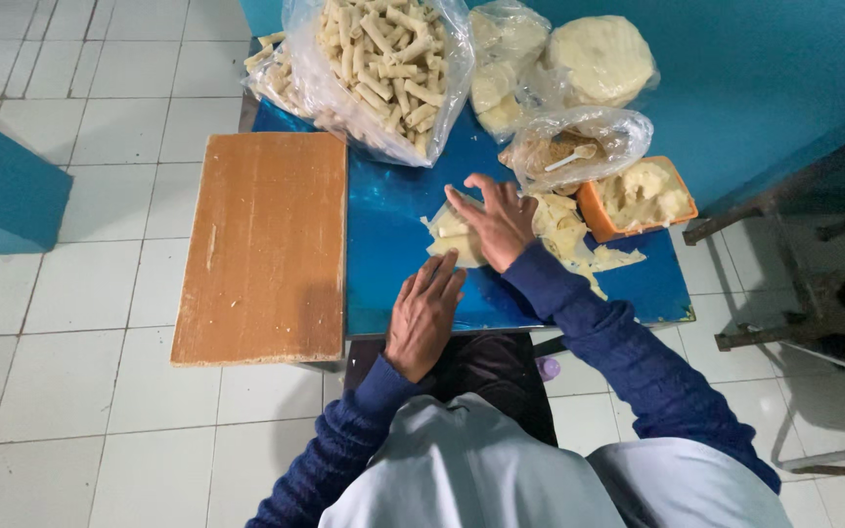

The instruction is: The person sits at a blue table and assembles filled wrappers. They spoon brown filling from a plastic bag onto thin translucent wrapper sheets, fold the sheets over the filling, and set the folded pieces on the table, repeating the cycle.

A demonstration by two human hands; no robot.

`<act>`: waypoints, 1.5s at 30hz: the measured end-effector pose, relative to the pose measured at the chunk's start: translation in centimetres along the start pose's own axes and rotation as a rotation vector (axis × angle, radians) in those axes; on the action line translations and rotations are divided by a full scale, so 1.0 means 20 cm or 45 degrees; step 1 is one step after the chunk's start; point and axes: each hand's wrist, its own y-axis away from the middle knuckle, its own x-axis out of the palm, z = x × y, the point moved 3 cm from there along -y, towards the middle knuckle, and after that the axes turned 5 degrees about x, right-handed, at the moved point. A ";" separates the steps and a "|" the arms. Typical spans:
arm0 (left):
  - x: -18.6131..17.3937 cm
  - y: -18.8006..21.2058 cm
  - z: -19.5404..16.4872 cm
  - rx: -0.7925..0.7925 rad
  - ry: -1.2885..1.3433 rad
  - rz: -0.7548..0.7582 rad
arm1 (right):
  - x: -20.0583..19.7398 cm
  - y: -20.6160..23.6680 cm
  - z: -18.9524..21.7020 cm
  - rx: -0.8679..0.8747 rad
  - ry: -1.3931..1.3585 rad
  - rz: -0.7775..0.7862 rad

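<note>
Head: right hand (497, 223) flat on, seemingly, dough sheet (450, 235)

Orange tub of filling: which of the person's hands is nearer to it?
Right. The right hand lies on the pale wrapper sheets just left of the orange tub; the left hand rests lower on the blue table, farther away.

Bench (383, 225): board (261, 244) on its left part; bag of rolled sticks (383, 59) at far edge; dough bags (559, 59) right of it; tub of filling (638, 196) at right; wrapper sheet (452, 235) at centre, under the right hand (496, 220); left hand (422, 313) at near edge.
</note>
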 end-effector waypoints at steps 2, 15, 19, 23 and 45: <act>0.00 0.00 0.00 0.009 0.002 0.014 | -0.03 -0.01 -0.06 -0.094 -0.123 0.066; 0.00 -0.01 0.00 0.034 -0.030 0.010 | -0.03 -0.05 -0.10 -0.079 -0.612 -0.134; 0.00 0.00 0.00 0.038 -0.028 0.009 | -0.08 -0.08 -0.23 0.004 -1.387 0.018; 0.01 0.00 0.00 0.029 -0.017 0.013 | -0.18 -0.18 -0.25 0.210 -1.688 0.182; -0.01 0.00 0.00 0.044 -0.086 0.049 | -0.38 -0.20 -0.94 0.281 -0.170 -0.102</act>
